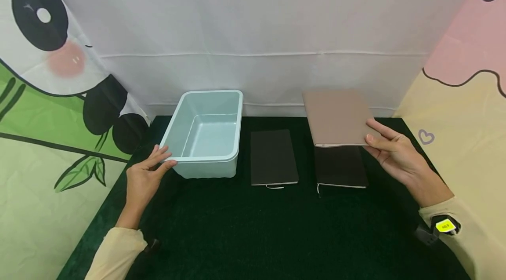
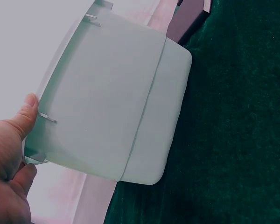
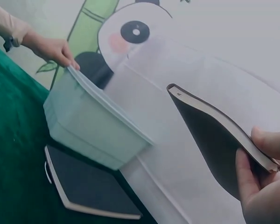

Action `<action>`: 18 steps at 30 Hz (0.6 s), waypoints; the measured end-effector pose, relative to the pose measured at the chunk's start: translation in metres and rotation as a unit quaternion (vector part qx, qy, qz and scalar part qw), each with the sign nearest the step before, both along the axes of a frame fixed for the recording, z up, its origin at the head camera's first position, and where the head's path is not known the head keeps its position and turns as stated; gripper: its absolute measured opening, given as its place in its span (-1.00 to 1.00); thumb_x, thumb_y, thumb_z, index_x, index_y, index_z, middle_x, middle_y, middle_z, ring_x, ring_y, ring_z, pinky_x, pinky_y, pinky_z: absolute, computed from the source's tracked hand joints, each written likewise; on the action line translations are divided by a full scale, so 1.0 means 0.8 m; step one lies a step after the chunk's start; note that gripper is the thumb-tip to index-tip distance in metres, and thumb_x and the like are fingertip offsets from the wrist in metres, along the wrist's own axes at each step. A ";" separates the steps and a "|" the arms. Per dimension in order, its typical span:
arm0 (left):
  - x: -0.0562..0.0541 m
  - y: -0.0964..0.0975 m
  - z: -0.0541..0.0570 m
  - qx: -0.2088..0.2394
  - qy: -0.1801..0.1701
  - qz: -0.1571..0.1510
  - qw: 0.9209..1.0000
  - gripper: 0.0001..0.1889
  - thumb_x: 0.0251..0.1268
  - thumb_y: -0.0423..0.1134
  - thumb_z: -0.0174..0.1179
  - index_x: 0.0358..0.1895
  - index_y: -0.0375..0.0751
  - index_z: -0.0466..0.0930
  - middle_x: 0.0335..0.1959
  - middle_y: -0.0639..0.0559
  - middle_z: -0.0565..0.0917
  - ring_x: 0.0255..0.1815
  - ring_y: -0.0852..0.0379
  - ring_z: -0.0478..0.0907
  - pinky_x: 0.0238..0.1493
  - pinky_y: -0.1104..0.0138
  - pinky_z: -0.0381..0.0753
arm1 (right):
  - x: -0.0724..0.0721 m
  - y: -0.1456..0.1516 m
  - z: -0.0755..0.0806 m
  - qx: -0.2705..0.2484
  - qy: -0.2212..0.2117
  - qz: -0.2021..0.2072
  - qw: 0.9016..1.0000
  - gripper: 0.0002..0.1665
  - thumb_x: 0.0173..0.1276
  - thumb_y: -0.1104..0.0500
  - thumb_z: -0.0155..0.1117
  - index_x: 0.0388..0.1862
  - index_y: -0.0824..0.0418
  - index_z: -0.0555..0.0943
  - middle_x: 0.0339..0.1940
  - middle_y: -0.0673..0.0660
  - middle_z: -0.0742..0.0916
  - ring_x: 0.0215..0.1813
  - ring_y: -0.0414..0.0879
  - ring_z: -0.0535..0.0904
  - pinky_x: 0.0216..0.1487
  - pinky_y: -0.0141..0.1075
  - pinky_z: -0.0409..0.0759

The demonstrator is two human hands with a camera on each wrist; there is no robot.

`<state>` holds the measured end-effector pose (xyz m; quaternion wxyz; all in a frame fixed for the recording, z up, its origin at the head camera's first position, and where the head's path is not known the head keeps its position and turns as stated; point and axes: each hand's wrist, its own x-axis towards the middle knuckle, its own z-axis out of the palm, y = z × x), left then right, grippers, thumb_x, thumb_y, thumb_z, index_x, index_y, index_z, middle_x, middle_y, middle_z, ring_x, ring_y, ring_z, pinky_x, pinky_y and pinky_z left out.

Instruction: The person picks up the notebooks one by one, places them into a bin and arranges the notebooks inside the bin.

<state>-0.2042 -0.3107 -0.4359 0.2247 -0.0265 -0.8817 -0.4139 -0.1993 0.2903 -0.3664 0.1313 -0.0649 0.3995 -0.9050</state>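
Observation:
At the left, a light blue plastic bin stands on the table, its inside bare. My left hand pinches its front left corner, thumb and fingers at the rim; the left wrist view shows the bin's side wall close up. My right hand holds a beige-covered notebook by its right edge, thumb on top and fingers below. The right wrist view shows this notebook raised, its underside dark. Below it lies a black notebook, its far part hidden.
Between the bin and the right-hand notebook lies another black notebook with a white ribbon. A dark green cloth covers the table. Behind hangs a white fabric backdrop, with cartoon-printed sheets at the sides.

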 end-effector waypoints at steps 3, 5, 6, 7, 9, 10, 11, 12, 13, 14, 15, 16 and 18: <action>0.000 -0.001 0.000 -0.001 0.004 -0.001 1.000 -0.64 0.28 -0.16 0.43 0.09 -0.23 0.76 0.23 -0.02 0.67 0.45 0.23 0.40 0.30 0.62 0.39 | -0.005 -0.016 0.004 0.008 0.000 0.005 1.000 -0.48 0.52 0.54 0.00 0.24 0.17 0.68 0.12 0.13 0.76 0.04 -0.05 0.77 0.10 -0.25 0.72; 0.000 -0.001 -0.001 -0.001 0.001 0.000 1.000 -0.64 0.28 -0.15 0.43 0.09 -0.22 0.76 0.23 -0.01 0.67 0.45 0.23 0.40 0.31 0.61 0.39 | -0.010 -0.026 0.006 0.013 -0.003 0.007 1.000 -0.49 0.52 0.53 0.03 0.24 0.16 0.69 0.11 0.12 0.76 0.03 -0.06 0.77 0.10 -0.26 0.72; 0.000 -0.001 -0.001 0.001 0.000 0.001 1.000 -0.63 0.28 -0.14 0.43 0.09 -0.22 0.76 0.24 -0.01 0.67 0.45 0.24 0.40 0.32 0.60 0.39 | -0.013 -0.032 0.007 0.016 -0.005 0.007 1.000 -0.50 0.51 0.53 0.04 0.23 0.15 0.69 0.10 0.12 0.76 0.02 -0.07 0.77 0.10 -0.27 0.72; 0.000 -0.001 -0.001 0.004 -0.001 0.002 1.000 -0.63 0.28 -0.14 0.43 0.09 -0.22 0.76 0.24 -0.01 0.67 0.45 0.24 0.40 0.32 0.58 0.39 | -0.016 -0.038 0.008 0.019 -0.006 0.007 1.000 -0.50 0.51 0.53 0.05 0.22 0.15 0.70 0.09 0.11 0.76 0.02 -0.08 0.77 0.10 -0.28 0.72; 0.001 0.000 -0.002 0.007 -0.003 0.004 1.000 -0.62 0.28 -0.14 0.44 0.10 -0.23 0.76 0.24 -0.01 0.66 0.46 0.25 0.39 0.34 0.56 0.40 | -0.021 -0.049 0.008 0.024 -0.008 0.008 1.000 -0.50 0.50 0.53 0.07 0.21 0.13 0.71 0.09 0.10 0.76 0.01 -0.09 0.77 0.10 -0.29 0.72; 0.001 0.000 -0.002 0.008 -0.003 0.005 1.000 -0.62 0.28 -0.14 0.44 0.10 -0.22 0.76 0.24 0.00 0.66 0.46 0.25 0.39 0.34 0.56 0.40 | -0.024 -0.055 0.007 0.023 -0.010 0.009 1.000 -0.50 0.50 0.53 0.08 0.20 0.14 0.71 0.09 0.09 0.77 0.02 -0.09 0.77 0.10 -0.29 0.71; 0.001 0.000 -0.003 0.009 -0.003 0.006 1.000 -0.62 0.27 -0.14 0.44 0.10 -0.23 0.76 0.24 0.00 0.66 0.46 0.24 0.39 0.34 0.55 0.40 | -0.027 -0.062 0.007 0.023 -0.013 0.009 1.000 -0.51 0.49 0.53 0.09 0.19 0.14 0.71 0.08 0.10 0.77 0.01 -0.09 0.77 0.10 -0.30 0.71; 0.001 0.000 -0.003 0.011 -0.003 0.006 1.000 -0.62 0.27 -0.14 0.44 0.10 -0.23 0.76 0.24 0.00 0.66 0.46 0.24 0.39 0.34 0.55 0.40 | -0.029 -0.068 0.006 0.024 -0.015 0.008 1.000 -0.51 0.48 0.53 0.10 0.18 0.13 0.72 0.08 0.10 0.77 0.01 -0.10 0.77 0.10 -0.30 0.71; 0.001 0.000 -0.003 0.011 -0.003 0.006 1.000 -0.62 0.27 -0.14 0.44 0.10 -0.23 0.76 0.24 0.00 0.66 0.46 0.24 0.39 0.34 0.55 0.40 | -0.031 -0.075 0.006 0.024 -0.018 0.008 1.000 -0.52 0.47 0.53 0.12 0.18 0.13 0.72 0.07 0.09 0.77 0.00 -0.11 0.77 0.09 -0.31 0.72; 0.001 0.000 -0.003 0.011 -0.003 0.005 1.000 -0.62 0.27 -0.14 0.44 0.10 -0.23 0.76 0.25 0.00 0.66 0.46 0.24 0.39 0.34 0.54 0.41 | -0.033 -0.081 0.005 0.023 -0.020 0.008 1.000 -0.52 0.47 0.53 0.13 0.17 0.13 0.73 0.07 0.09 0.77 0.00 -0.11 0.77 0.09 -0.31 0.72; 0.001 0.000 -0.002 0.010 -0.004 0.005 1.000 -0.62 0.27 -0.13 0.44 0.10 -0.23 0.76 0.25 0.01 0.66 0.46 0.24 0.39 0.35 0.53 0.41 | -0.035 -0.088 0.005 0.021 -0.023 0.006 1.000 -0.53 0.46 0.53 0.14 0.15 0.13 0.73 0.07 0.09 0.77 -0.01 -0.11 0.77 0.08 -0.31 0.72; 0.001 0.000 -0.002 0.008 -0.004 0.004 1.000 -0.62 0.28 -0.13 0.44 0.10 -0.23 0.76 0.25 0.01 0.66 0.46 0.23 0.38 0.36 0.50 0.41 | -0.037 -0.094 0.005 0.020 -0.025 0.003 0.999 -0.53 0.44 0.53 0.16 0.14 0.13 0.74 0.06 0.09 0.77 -0.02 -0.11 0.77 0.07 -0.32 0.72; 0.000 0.000 0.000 0.006 -0.005 0.003 1.000 -0.61 0.28 -0.11 0.43 0.11 -0.23 0.75 0.26 0.00 0.65 0.47 0.22 0.38 0.38 0.45 0.42 | -0.042 -0.106 0.006 0.023 -0.026 -0.002 0.999 -0.54 0.43 0.52 0.19 0.12 0.12 0.74 0.05 0.09 0.76 -0.06 -0.13 0.77 0.06 -0.33 0.72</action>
